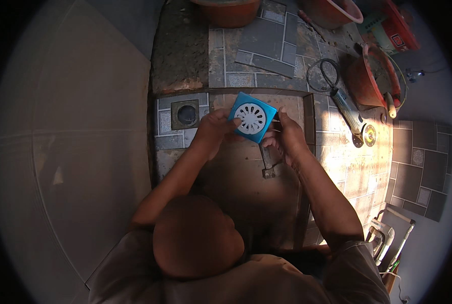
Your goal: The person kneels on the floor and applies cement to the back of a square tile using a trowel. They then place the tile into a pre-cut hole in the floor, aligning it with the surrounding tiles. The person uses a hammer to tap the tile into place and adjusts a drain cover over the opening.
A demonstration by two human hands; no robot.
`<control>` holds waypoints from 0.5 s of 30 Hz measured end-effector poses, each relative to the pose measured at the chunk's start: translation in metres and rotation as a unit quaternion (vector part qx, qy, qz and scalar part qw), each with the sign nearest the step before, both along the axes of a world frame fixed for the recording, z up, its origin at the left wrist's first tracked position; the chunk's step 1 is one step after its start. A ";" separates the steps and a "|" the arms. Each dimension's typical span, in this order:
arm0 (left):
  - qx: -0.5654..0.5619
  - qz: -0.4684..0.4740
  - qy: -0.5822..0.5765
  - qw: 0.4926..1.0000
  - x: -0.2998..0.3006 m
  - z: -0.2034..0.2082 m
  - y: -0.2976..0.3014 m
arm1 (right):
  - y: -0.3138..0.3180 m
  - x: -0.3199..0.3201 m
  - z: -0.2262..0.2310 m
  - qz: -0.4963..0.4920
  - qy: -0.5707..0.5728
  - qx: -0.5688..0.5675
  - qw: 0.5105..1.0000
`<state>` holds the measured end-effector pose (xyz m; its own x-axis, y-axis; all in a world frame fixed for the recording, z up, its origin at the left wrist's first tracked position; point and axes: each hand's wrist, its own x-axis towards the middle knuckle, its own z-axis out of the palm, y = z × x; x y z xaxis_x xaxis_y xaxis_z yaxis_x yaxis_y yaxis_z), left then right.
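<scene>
A square floor drain cover (267, 112) with blue film-like edging and a round white slotted grate is held up between both hands, tilted with a corner pointing away. My left hand (212, 130) grips its left side, thumb over the grate's edge. My right hand (289, 136) closes on the right edge, some fingers curled beneath and partly hidden. To the left of my left hand, a square drain opening (187, 114) with a dark round hole sits in the small grey tiles. Below the cover, nearer to me, lies a hammer (268, 167), its upper part hidden by my right hand.
An angle grinder (348, 111) with its cable rests on the tiled floor at right, beside a red bucket (363, 81). Loose grey tiles (266, 38) lie at the far side near orange basins (228, 14). A pale wall (74, 126) bounds the left.
</scene>
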<state>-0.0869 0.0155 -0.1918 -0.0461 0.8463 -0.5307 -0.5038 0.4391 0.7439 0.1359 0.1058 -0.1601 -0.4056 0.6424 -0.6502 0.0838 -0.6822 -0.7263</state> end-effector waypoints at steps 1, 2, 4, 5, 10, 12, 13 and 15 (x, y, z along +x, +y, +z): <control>-0.013 0.030 0.004 0.999 -0.013 -0.007 -0.009 | -0.010 -0.017 -0.005 -0.023 -0.036 0.037 0.998; -0.027 0.058 0.009 0.998 -0.025 -0.014 -0.019 | -0.021 -0.032 -0.011 -0.047 -0.071 0.074 0.994; -0.054 0.103 -0.012 0.993 -0.034 -0.029 -0.035 | -0.039 -0.047 -0.033 -0.020 -0.045 0.124 0.991; -0.067 0.122 -0.025 0.990 -0.035 -0.035 -0.042 | -0.046 -0.051 -0.051 0.014 -0.049 0.165 0.985; -0.075 0.110 0.047 0.990 -0.037 -0.054 -0.068 | -0.059 -0.069 -0.094 0.092 -0.168 0.258 0.947; -0.082 0.081 0.108 0.987 -0.036 -0.061 -0.073 | -0.067 -0.065 -0.124 0.047 -0.120 0.297 0.946; -0.097 0.068 0.145 0.982 -0.033 -0.062 -0.070 | -0.067 -0.066 -0.129 0.023 -0.095 0.317 0.943; -0.127 0.084 0.177 0.972 -0.040 -0.065 -0.072 | -0.065 -0.074 -0.136 0.089 -0.157 0.365 0.913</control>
